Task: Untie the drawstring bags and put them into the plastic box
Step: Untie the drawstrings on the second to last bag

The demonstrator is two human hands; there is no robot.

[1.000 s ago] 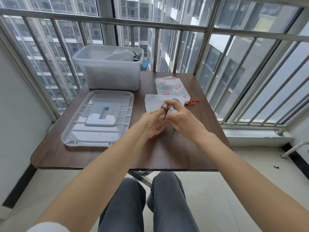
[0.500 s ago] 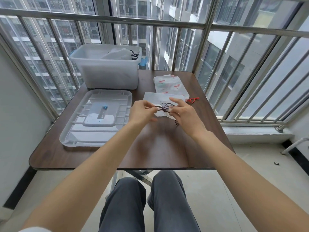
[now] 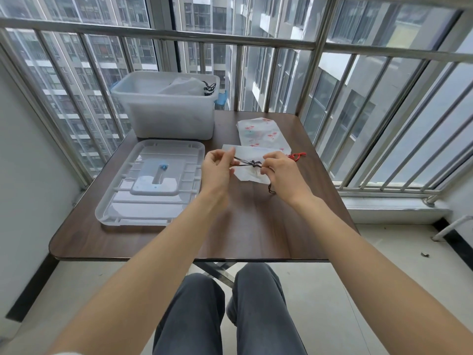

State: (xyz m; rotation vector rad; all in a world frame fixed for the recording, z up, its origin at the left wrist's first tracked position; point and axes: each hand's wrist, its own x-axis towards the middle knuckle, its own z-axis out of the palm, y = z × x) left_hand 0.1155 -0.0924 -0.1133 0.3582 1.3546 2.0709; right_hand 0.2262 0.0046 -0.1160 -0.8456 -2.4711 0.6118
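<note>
Drawstring bag, white, dark knotted cord we pinch between left hand and right hand, mid-table, plastic box at ten o'clock, bare tabletop toward six o'clock

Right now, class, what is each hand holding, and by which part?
Both hold the dark drawstring of the white bag: the left hand pinches the cord left of the knot, the right hand pinches it right of the knot.

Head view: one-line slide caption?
Both hands, left and right, pull a white bag's dark knotted cord taut above the table.
</note>
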